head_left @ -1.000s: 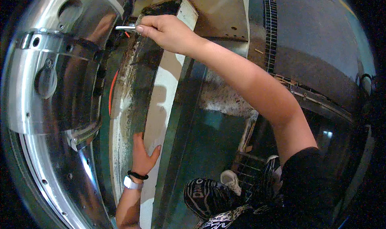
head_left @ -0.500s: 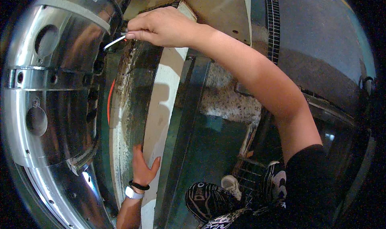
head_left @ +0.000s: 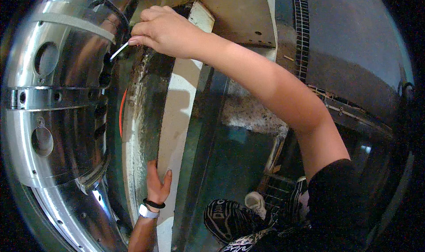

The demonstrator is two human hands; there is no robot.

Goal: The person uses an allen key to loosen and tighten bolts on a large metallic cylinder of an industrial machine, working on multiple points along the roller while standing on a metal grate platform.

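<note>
My right hand pinches a thin pale rod between thumb and fingers. The rod slants down to the left, its lower end at a dark opening in the right side of a large shiny metal cylinder. What that end touches is too dark to tell. Lower down, my left hand lies against a white-topped beam, thumb apart from the fingers and nothing seen in it. Its fingertips are partly lost in shadow. A watch and a dark band circle the left wrist.
The cylinder has round holes and a grey band near its top. An orange-red cable runs between cylinder and beam. Beyond the beam are a brownish metal panel, a black grid-like track and a stained floor patch.
My right hand has moved slightly left, bringing the rod's end to the cylinder's side opening. The left hand stays on the beam, its thumb a little closer to the fingers.
</note>
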